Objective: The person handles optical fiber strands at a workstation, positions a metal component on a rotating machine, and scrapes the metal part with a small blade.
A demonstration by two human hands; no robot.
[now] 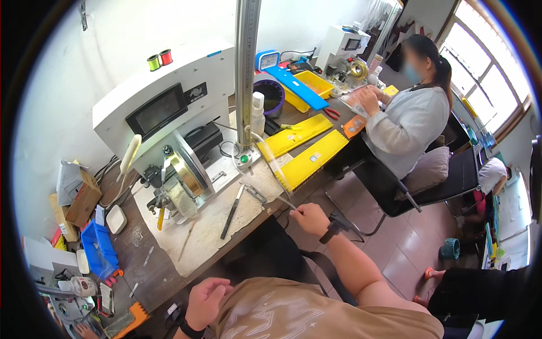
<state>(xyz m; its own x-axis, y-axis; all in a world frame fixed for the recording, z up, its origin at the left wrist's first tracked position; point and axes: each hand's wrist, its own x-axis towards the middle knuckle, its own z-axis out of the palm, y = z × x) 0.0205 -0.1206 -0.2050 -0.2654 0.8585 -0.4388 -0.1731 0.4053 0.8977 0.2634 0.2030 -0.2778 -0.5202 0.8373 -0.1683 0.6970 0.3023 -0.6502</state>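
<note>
My right hand [310, 219] is closed in front of the bench edge. Its fingers pinch the end of a thin, clear tube [276, 164], which runs back toward the metal column. My left hand [206, 302] hangs close to my shirt at the lower edge, its fingers loosely apart with nothing visible in them. On the pale work sheet [169, 233] lie a black-handled knife [232, 212], a metal clipper-like tool [254, 193] and a thin stick [187, 240]. Behind them stands a white machine [164, 96] with a dark screen and a brass-coloured wheel [186, 176].
Two yellow trays [313, 160] lie at the bench's right end. A metal column [246, 73] rises behind the sheet. A blue bin [99, 248] and cardboard box [83, 198] stand left. A black chair [271, 254] is below the bench; a seated co-worker [403, 130] works further right.
</note>
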